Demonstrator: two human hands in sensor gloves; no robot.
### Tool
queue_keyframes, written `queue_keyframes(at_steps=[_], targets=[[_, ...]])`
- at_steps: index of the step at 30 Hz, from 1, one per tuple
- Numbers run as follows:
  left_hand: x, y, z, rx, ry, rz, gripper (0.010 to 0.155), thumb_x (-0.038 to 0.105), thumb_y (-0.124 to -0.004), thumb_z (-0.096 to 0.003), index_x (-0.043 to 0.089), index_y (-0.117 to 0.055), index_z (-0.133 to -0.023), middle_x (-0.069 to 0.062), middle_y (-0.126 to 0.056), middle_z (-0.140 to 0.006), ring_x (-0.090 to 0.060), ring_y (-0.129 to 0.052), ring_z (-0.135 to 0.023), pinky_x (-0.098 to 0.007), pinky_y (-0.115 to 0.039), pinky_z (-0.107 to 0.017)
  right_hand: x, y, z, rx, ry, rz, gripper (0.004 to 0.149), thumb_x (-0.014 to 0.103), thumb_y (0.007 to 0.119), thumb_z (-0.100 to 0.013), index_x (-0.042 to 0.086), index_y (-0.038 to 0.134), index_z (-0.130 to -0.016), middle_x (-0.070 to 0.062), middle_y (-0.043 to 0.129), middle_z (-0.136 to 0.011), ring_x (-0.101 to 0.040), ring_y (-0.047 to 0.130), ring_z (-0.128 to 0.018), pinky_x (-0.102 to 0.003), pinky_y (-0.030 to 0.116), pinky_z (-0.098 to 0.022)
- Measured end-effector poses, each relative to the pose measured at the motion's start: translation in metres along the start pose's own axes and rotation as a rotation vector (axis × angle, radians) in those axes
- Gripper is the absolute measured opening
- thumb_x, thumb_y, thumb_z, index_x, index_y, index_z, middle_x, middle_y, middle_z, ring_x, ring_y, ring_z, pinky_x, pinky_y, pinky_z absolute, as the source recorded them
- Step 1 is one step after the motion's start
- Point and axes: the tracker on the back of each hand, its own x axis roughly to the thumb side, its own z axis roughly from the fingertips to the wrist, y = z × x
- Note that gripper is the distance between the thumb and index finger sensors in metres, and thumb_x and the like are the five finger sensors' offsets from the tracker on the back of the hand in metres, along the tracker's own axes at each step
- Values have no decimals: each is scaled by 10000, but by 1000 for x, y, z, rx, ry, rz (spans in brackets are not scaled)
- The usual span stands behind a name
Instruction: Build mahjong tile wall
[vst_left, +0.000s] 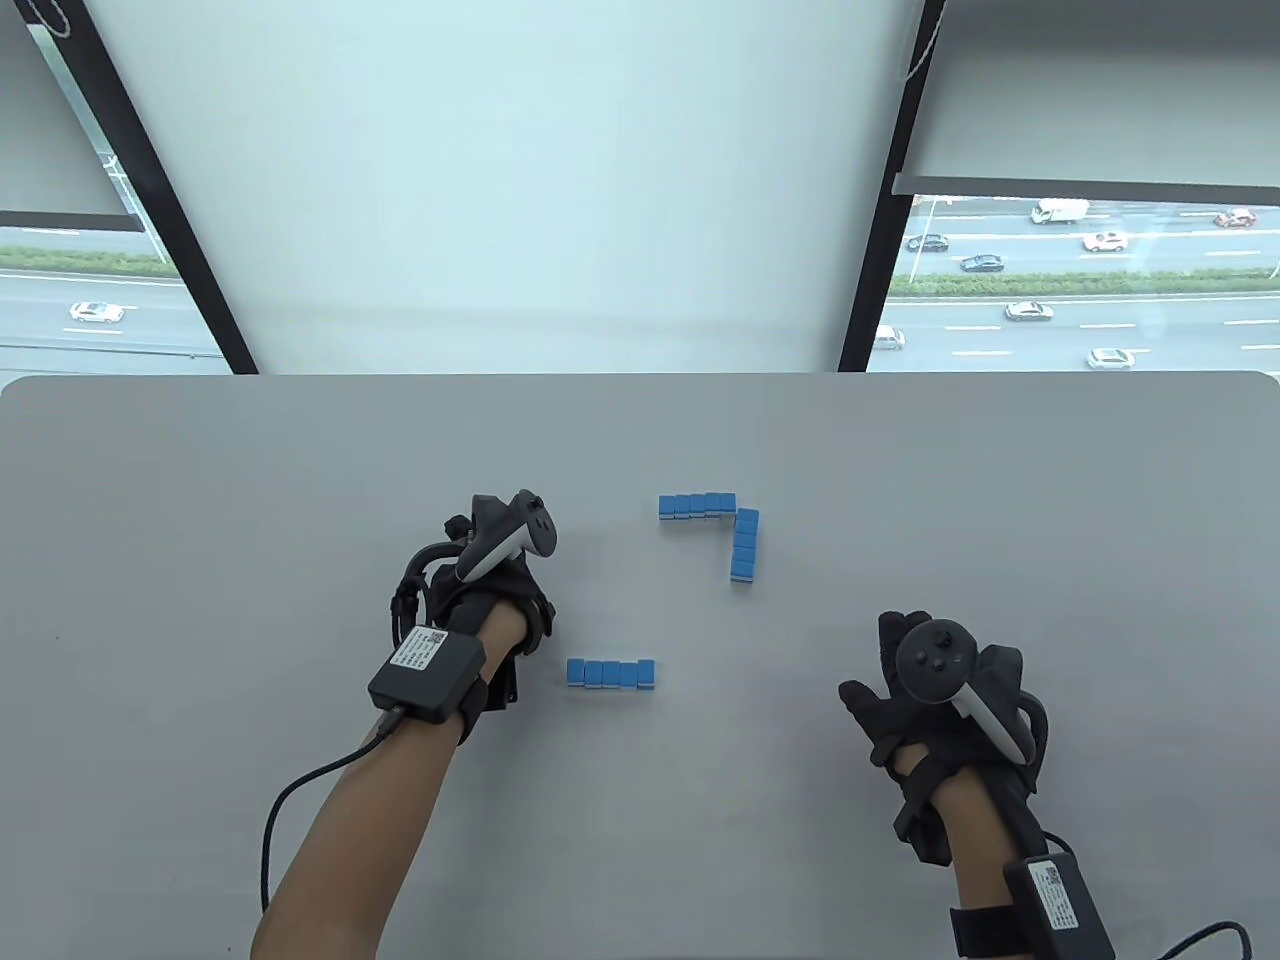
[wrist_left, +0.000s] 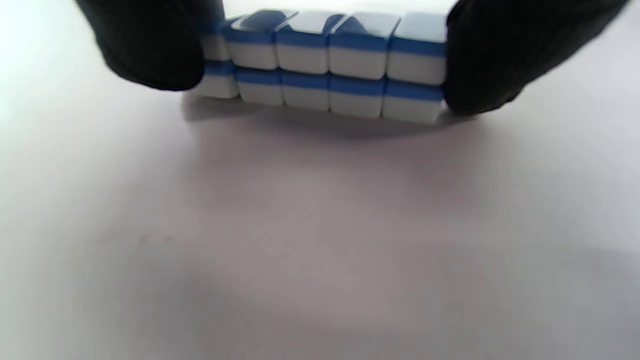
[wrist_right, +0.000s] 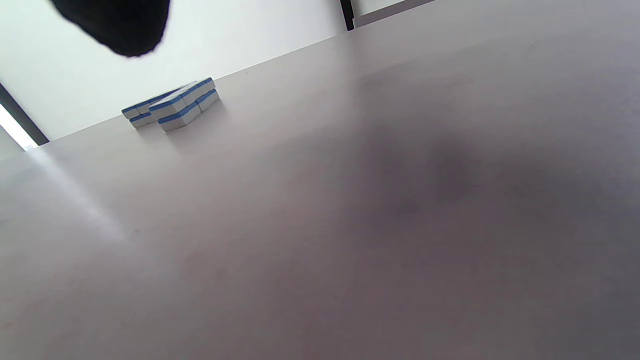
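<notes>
Blue-and-white mahjong tiles stand in two-layer rows on the grey table (vst_left: 200, 500). A far row (vst_left: 697, 505) and a right-hand column (vst_left: 745, 545) meet in a corner, also seen in the right wrist view (wrist_right: 172, 107). A near row (vst_left: 611, 673) lies by my left wrist. My left hand (vst_left: 490, 590) covers another two-layer row (wrist_left: 325, 65), which rests on the table. Its fingers (wrist_left: 150, 45) press against both ends of that row. My right hand (vst_left: 920, 690) lies spread on the table at the right and holds nothing.
The table's far edge (vst_left: 640, 376) runs below a window with a white blind. Cables trail from both wrist units (vst_left: 425, 675) toward the near edge.
</notes>
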Motion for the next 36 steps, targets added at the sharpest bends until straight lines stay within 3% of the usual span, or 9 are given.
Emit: queue_keyframes(at_steps=[7, 21, 36], targets=[[28, 11, -13, 2, 34, 26, 1101, 625, -809, -425, 233, 31, -1019, -247, -24, -1086, -572, -671, -886, -583, -768, -586, -3, -2, 0, -5, 13, -2, 834, 638, 673, -413, 304, 249, -1049, -5, 198, -1133, -486, 191, -996, -678, 150, -632], [114, 8, 9, 29, -65, -54, 1133, 651, -802, -425, 208, 68, -1000, -270, -27, -1073, -558, -707, -869, -568, -794, -569, -5, -4, -1, -15, 7, -18, 835, 638, 674, -412, 303, 250, -1049, -6, 199, -1132, -487, 191, -996, -678, 149, -632], [156, -2, 30, 12, -54, -51, 1146, 659, -790, -435, 187, 98, -985, -295, -14, -1055, -565, -703, -866, -582, -789, -566, -6, -5, -2, -22, -4, -33, 835, 638, 674, -413, 301, 249, -1049, -5, 198, -1133, -486, 191, -997, -678, 148, -632]])
